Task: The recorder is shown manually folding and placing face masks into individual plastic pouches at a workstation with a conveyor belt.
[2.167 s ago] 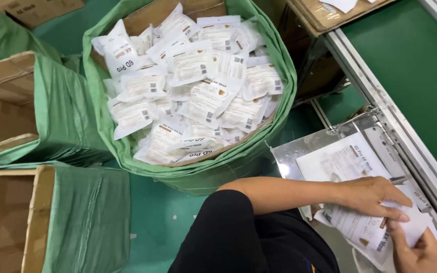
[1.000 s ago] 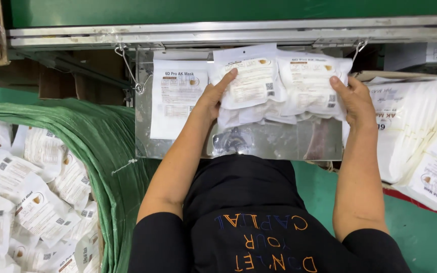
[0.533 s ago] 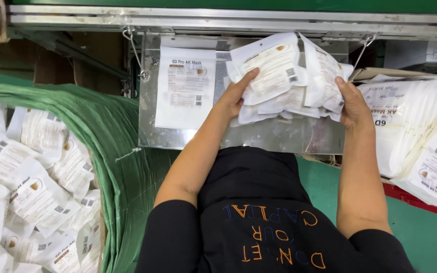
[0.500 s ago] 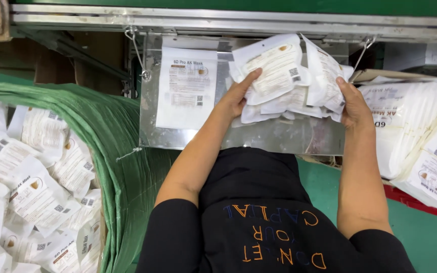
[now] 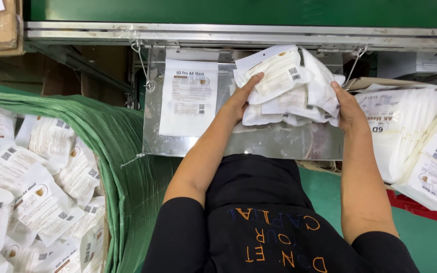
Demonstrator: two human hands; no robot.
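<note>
1. Here, a worker squares up a loose stack of white sealed packets (image 5: 287, 86) over a steel tray (image 5: 279, 144) hung below a green conveyor (image 5: 238, 11).
2. The left hand (image 5: 239, 101) presses the stack's left edge and the right hand (image 5: 349, 107) its right; each grip is closed flat on the packets, clamping them between the palms.
3. The stack is tilted, apparently just above the tray's right half; a single flat packet (image 5: 188, 98) lies on the left half.
4. Left of the tray a green-lined bin (image 5: 122, 151) holds many loose packets; right of it stand filed rows of packets (image 5: 405, 126).
5. The step in hand looks like gathering and aligning.
</note>
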